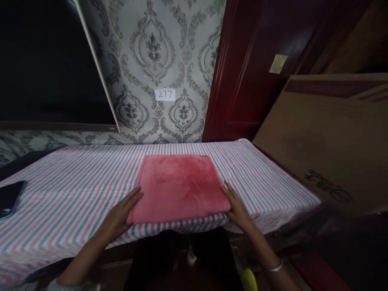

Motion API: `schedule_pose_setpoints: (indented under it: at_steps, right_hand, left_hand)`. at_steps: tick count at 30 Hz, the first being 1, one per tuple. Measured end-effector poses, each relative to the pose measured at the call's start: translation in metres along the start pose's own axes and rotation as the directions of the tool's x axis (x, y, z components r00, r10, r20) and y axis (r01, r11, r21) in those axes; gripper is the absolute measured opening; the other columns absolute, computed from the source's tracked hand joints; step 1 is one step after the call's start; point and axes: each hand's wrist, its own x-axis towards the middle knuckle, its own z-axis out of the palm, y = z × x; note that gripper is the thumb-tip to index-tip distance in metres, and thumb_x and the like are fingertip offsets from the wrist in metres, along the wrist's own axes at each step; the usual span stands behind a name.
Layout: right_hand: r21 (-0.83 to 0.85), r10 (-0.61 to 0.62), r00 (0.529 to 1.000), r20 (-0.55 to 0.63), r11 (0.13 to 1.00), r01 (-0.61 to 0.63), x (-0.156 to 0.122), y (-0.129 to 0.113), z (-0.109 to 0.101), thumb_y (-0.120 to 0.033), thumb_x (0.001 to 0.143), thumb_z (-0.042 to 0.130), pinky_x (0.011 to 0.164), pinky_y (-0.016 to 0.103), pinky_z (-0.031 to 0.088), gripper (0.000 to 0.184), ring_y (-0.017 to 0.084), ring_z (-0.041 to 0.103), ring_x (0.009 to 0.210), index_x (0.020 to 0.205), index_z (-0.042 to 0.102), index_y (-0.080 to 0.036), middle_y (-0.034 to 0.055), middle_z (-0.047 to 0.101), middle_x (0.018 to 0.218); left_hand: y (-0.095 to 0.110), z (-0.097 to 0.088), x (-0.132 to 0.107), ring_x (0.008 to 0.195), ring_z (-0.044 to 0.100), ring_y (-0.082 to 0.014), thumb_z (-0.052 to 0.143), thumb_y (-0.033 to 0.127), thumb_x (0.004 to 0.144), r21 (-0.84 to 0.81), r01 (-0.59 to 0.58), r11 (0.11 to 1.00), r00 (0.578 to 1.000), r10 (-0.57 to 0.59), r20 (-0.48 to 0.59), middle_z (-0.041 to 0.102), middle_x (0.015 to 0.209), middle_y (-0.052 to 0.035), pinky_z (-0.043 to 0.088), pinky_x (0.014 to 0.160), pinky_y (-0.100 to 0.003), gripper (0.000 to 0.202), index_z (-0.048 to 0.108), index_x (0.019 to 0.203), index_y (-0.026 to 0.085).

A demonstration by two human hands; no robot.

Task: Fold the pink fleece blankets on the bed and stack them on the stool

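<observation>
A folded pink plush cloth (pixel 182 190), perhaps a towel or small blanket, lies flat near the front edge of the table. Against its left edge rests my left hand (pixel 124 210), fingers stretched out and touching the fabric. My right hand (pixel 237 208) is at the opposite edge, its fingers extended along the side of the cloth. Neither hand is closed around the fabric. The thumbs are hard to make out. Under the cloth spreads a striped tablecloth (pixel 85 182) in pink, grey and white.
A dark phone-like device (pixel 11 198) lies at the table's left edge. A large cardboard box (pixel 327 141) stands along the right side. Behind the table are a television screen (pixel 51 64), a patterned wall with a paper label (pixel 165 94), and a dark red door frame (pixel 242 72).
</observation>
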Motion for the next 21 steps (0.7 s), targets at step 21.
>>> schedule_pose_setpoints:
  at_steps: [21]
  right_hand:
    - [0.310,0.249,0.888,-0.387,0.942,-0.129,0.141,-0.029,-0.074,-0.064,0.091,0.051,0.098,0.050,0.051,0.053,0.032,0.064,0.108,0.111,0.069,-0.018,0.0135,0.073,0.109]
  left_hand:
    - [0.013,-0.093,0.124,0.124,0.058,-0.0311,0.054,0.062,0.087,-0.293,0.158,0.943,0.912,-0.253,-0.324,0.070,0.122,-0.0104,0.044,0.111,-0.048,0.052,0.065,0.113,0.018]
